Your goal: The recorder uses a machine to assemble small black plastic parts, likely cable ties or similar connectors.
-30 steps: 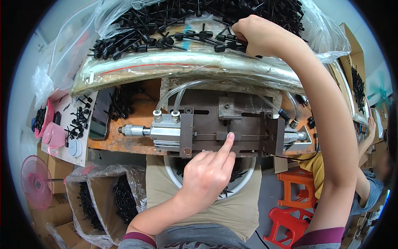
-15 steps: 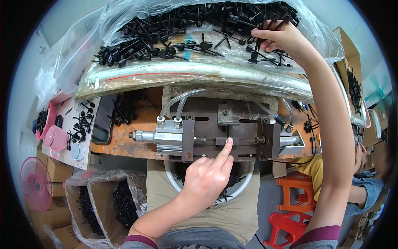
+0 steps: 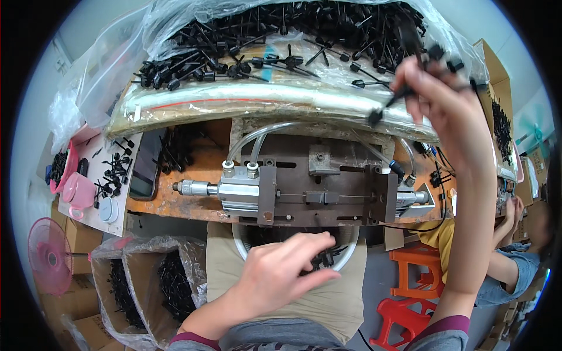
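Note:
My right hand (image 3: pixel 442 96), blurred by motion, is closed around several thin black plastic stems with knobbed ends (image 3: pixel 376 117). It is raised at the right of the plastic-lined heap of similar black parts (image 3: pixel 252 35). My left hand (image 3: pixel 287 263) hovers over a white round tub (image 3: pixel 241 244) on my lap, fingers bent and thumb apart, with no part plainly in its grasp. More black parts lie in the tub, partly hidden by that hand. Beyond it is a metal fixture with two air cylinders (image 3: pixel 240 193) and a small central block (image 3: pixel 322 198).
Clear air hoses (image 3: pixel 257 140) arch over the fixture. A phone (image 3: pixel 146 169), a pink cup (image 3: pixel 79 192) and loose black parts stand at left. Lined boxes (image 3: pixel 140 286) hold more parts on the floor. Orange and red stools (image 3: pixel 404 322) and another person (image 3: pixel 503 269) are at right.
My left hand has pulled back from the fixture's central block to above the tub. My right hand has come away from the heap, toward me and rightward, carrying several black stems.

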{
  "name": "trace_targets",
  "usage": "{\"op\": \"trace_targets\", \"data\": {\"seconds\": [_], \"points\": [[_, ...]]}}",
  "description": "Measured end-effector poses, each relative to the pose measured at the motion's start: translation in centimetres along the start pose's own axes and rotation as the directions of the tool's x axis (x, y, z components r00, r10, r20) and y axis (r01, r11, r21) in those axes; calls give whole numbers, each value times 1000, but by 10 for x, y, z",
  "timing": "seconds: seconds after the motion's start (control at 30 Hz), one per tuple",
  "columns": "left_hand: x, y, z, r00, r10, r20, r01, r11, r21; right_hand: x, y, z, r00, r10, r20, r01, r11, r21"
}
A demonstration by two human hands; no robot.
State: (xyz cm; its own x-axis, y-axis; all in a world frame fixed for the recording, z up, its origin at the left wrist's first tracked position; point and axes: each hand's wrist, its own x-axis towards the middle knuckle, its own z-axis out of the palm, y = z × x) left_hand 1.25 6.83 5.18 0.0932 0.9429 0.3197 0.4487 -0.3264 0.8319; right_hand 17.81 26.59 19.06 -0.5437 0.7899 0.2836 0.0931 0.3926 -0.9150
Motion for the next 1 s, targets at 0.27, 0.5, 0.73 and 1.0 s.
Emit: {"op": "trace_targets", "data": {"seconds": [0.27, 0.5, 0.73, 1.0], "points": [[4, 17, -26, 966, -249, -72, 90, 582, -808, -110, 32, 62, 839, 464, 285, -521, 836, 171], [-5, 12, -27, 989, -93, -111, 8, 803, -596, -130, 47, 71, 860, 461, 218, -506, 826, 248], [-11, 5, -32, 970, 160, -181, -193, 963, -185, -149, 53, 62, 868, 492, -71, -439, 827, 352], [2, -20, 14, 971, 238, -33, -213, 919, 333, -163, 56, 65, 897, 382, -224, -245, 850, 467]]}}
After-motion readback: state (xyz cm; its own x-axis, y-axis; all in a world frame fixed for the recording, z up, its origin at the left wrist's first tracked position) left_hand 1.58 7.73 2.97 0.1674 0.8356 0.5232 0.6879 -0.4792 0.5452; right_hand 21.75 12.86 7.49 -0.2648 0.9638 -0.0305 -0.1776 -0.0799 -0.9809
